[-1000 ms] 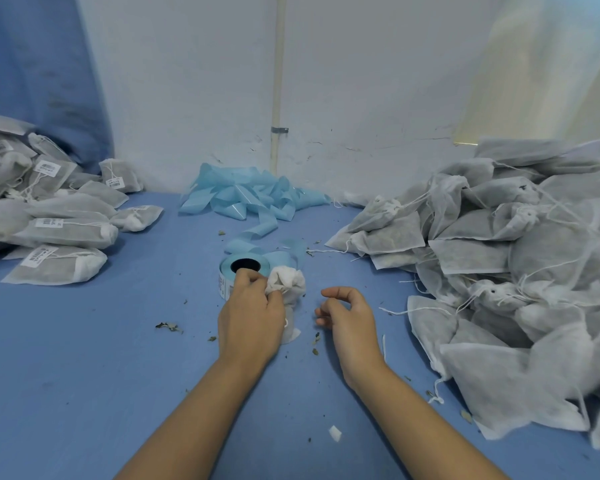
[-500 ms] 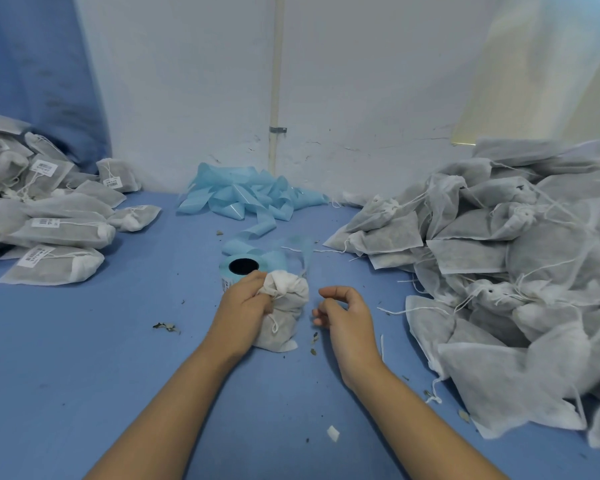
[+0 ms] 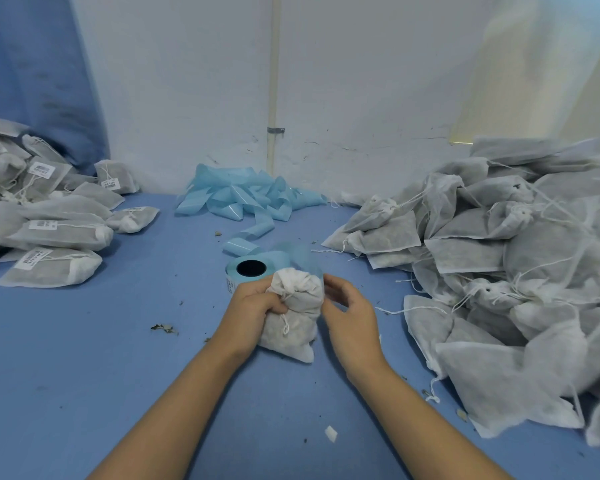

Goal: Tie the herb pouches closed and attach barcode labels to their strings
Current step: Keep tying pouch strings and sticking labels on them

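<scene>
- Blue covering (image 3: 84,358) spreads across the work surface I look down on, dotted with dry herb crumbs (image 3: 163,328) and a small white scrap (image 3: 330,434).
- Behind it I see a pale wall (image 3: 361,81) with a thin vertical pipe (image 3: 274,81) clipped to it, and blue cloth (image 3: 32,64) hanging at the far left.
- I see the herb pouch (image 3: 297,313) at the centre, near edge of the surface: white non-woven fabric, neck gathered into a puckered top, a knotted string end (image 3: 285,327) dangling down its front.
- My left hand (image 3: 253,308) grips the pouch at the neck, fingers curled into the fabric.
- My right hand (image 3: 350,313) sits just beside the pouch with fingers loosely bent; it looks to hold nothing, though motion blur there leaves me unsure.
- Just behind the pouch stands the label roll (image 3: 253,270), its blue backing strip trailing to a heap of spent backing (image 3: 243,195) by the wall.
- At left lies a pile of labelled pouches (image 3: 42,216); at right a larger pile of unlabelled pouches (image 3: 499,254).
</scene>
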The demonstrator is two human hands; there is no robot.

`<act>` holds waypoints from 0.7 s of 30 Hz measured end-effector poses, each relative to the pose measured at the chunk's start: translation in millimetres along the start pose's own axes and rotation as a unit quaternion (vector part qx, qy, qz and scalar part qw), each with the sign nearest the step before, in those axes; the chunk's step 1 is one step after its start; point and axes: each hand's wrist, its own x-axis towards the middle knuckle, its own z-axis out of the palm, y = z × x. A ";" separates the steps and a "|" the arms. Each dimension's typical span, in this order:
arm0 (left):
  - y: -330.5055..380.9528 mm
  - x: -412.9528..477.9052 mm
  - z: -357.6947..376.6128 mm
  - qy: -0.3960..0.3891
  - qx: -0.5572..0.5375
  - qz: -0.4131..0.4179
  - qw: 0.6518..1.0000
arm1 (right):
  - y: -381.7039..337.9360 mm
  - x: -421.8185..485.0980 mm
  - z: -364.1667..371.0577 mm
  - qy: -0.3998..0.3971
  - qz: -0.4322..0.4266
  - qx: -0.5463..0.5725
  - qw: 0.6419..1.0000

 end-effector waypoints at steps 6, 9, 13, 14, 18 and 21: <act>-2.6 1.7 -3.7 0.011 0.020 -0.015 1.000 | 0.3 1.7 0.1 0.005 -0.003 0.028 1.000; -3.1 1.8 -3.4 0.014 0.022 -0.026 0.999 | -0.3 0.6 -0.5 -0.032 -0.006 0.025 0.999; -2.9 1.4 -3.1 0.020 0.014 -0.028 0.999 | -2.0 -0.1 0.1 -0.038 -0.010 0.040 0.998; -3.2 1.8 -3.5 0.024 0.013 -0.027 0.999 | -2.0 0.3 0.0 -0.034 -0.007 0.049 0.998; -2.3 2.5 -2.7 0.031 0.006 -0.025 0.999 | -2.9 2.2 -1.3 -0.013 0.010 0.081 0.997; -1.5 2.1 -2.3 0.027 0.006 -0.021 0.999 | -3.3 2.3 -1.8 -0.008 0.004 0.087 0.996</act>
